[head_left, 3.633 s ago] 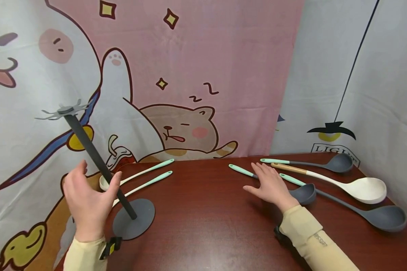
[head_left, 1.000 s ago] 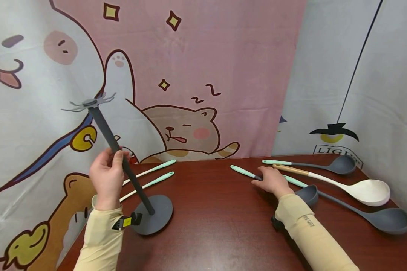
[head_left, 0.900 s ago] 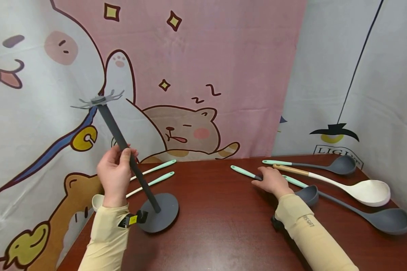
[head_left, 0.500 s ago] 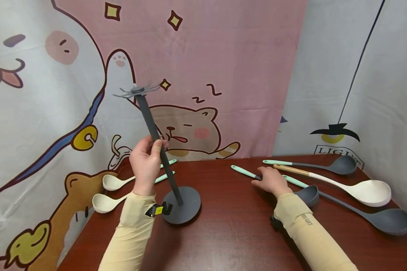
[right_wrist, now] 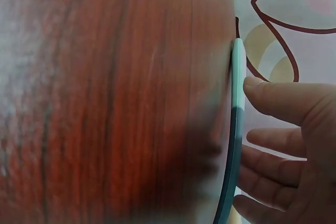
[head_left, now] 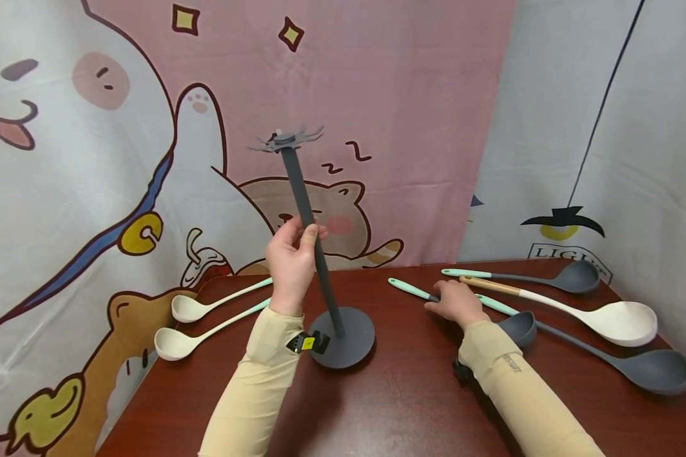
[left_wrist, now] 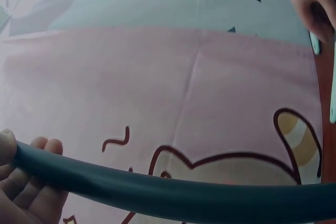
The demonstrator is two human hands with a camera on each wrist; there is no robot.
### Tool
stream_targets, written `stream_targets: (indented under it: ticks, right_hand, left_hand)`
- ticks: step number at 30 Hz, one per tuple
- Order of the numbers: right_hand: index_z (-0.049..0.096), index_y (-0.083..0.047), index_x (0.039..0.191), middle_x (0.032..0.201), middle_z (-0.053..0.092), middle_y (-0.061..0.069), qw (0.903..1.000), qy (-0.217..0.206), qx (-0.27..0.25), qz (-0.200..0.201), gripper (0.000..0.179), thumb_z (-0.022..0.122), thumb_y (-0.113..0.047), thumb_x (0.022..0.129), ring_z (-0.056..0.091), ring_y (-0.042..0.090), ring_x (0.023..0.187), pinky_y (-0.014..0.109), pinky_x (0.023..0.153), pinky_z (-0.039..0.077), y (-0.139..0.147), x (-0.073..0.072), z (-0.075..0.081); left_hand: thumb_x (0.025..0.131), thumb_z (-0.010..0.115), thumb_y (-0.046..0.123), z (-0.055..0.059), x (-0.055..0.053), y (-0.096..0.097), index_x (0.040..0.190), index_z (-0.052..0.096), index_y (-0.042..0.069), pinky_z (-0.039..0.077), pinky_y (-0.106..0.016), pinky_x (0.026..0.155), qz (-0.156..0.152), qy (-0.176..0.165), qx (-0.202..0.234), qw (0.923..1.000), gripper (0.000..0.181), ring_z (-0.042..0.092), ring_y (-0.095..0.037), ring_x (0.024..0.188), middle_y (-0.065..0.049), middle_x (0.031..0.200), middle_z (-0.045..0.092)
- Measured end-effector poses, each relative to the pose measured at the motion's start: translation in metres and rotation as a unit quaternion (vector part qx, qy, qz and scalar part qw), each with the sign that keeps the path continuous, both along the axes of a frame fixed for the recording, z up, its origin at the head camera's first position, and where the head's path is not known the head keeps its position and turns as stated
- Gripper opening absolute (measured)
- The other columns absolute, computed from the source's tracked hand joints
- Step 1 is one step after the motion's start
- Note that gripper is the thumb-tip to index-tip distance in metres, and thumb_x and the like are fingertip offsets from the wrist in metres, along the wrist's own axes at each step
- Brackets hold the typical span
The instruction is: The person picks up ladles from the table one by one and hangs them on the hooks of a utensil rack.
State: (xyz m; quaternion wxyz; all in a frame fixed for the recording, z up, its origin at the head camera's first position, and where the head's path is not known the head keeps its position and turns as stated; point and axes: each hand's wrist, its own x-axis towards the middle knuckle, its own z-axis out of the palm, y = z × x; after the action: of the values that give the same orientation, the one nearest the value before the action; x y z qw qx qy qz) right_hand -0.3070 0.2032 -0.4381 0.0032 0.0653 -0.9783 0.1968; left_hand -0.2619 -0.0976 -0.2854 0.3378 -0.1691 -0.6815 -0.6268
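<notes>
A dark grey utensil stand (head_left: 302,190) with a round base and a ring of hooks on top leans slightly left. My left hand (head_left: 290,266) pinches its pole between thumb and fingers; the left wrist view shows the pole (left_wrist: 157,195) across the palm. Whether the base touches the table I cannot tell. On the right, my right hand (head_left: 457,303) lies over the middle of a grey ladle with a mint handle (head_left: 410,289); its bowl shows beyond the wrist. In the right wrist view the fingers are loosely extended beside the handle (right_wrist: 237,93), not curled round it.
Two cream ladles, one upper (head_left: 191,308) and one lower (head_left: 174,344), lie at the left. Rightward lie a grey ladle (head_left: 574,277), a white ladle with a wooden handle (head_left: 623,322) and a bigger grey ladle (head_left: 657,371). A printed cloth (head_left: 411,127) hangs behind the brown table (head_left: 400,406).
My left hand has taken hold of the stand's pole and brought it rightward to mid-table, more upright. My right hand has lowered onto the grey ladle and stayed there over the last second.
</notes>
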Motion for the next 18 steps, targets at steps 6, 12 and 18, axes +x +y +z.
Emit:
stream_targets:
  ticks: [6, 12, 18]
  right_hand:
    - [0.064, 0.004, 0.118, 0.106, 0.065, 0.020, 0.9999, -0.011, 0.004, -0.005, 0.046, 0.075, -0.029, 0.087, 0.061, 0.035, 0.094, 0.051, 0.080, 0.051, 0.000, -0.004, -0.001]
    - [0.064, 0.004, 0.118, 0.107, 0.065, 0.020, 0.9996, -0.015, 0.013, -0.022, 0.045, 0.076, -0.028, 0.087, 0.062, 0.037, 0.097, 0.053, 0.081, 0.051, -0.002, -0.008, -0.002]
    - [0.065, 0.003, 0.117, 0.107, 0.064, 0.020, 0.9993, -0.023, 0.017, -0.026, 0.043, 0.076, -0.027, 0.088, 0.062, 0.036, 0.096, 0.052, 0.080, 0.051, -0.004, -0.009, -0.003]
  left_hand:
    - [0.096, 0.061, -0.001, 0.014, 0.016, 0.023, 0.105, 0.067, -0.010, 0.051, -0.024, 0.069, -0.007, -0.008, -0.015, 0.9998, 0.014, 0.071, -0.037, 0.086, -0.025, 0.092, 0.071]
    - [0.096, 0.064, 0.003, 0.003, 0.000, 0.036, 0.104, 0.069, -0.006, 0.052, -0.025, 0.070, -0.028, -0.003, -0.003, 0.9996, 0.013, 0.072, -0.031, 0.086, -0.020, 0.091, 0.072]
    - [0.095, 0.066, 0.005, -0.005, -0.011, 0.048, 0.102, 0.070, -0.002, 0.051, -0.028, 0.067, -0.035, 0.009, -0.005, 0.9993, 0.011, 0.072, -0.025, 0.083, -0.014, 0.089, 0.073]
